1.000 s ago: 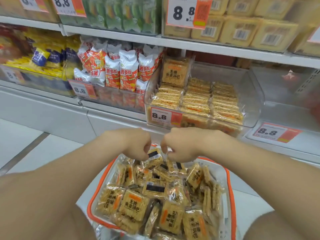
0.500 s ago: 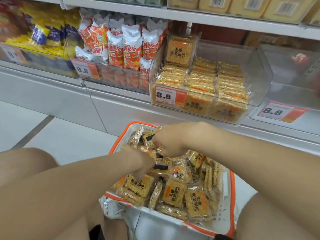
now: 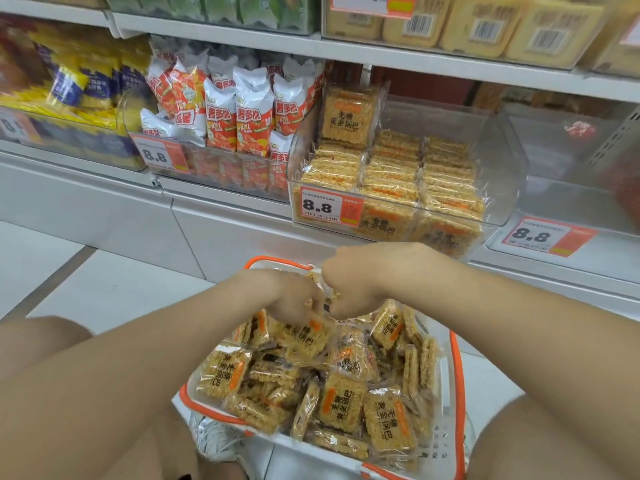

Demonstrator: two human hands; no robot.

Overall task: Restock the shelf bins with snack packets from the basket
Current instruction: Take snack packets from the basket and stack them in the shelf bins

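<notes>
A white basket [image 3: 446, 441] with an orange rim sits below me, full of square yellow snack packets [image 3: 341, 403]. Both hands are down in its far end. My left hand [image 3: 294, 296] has its fingers curled into the pile, gripping a packet [image 3: 304, 337]. My right hand [image 3: 356, 282] is curled beside it and pinches a packet [image 3: 317, 277] at the basket's far rim. On the shelf ahead stands a clear bin [image 3: 498, 161] that holds rows of the same packets, with free room at its back.
Left of that bin stands a bin of orange-and-white snack bags [image 3: 235, 119]; further left are yellow and blue bags [image 3: 79, 84]. An almost bare clear bin [image 3: 571, 181] is on the right. Price tags read 8.8. A shoe [image 3: 214, 441] shows under the basket.
The view has tilted down and nearer to the basket. Both hands have dropped from the basket's far rim into the packets and stay close together.
</notes>
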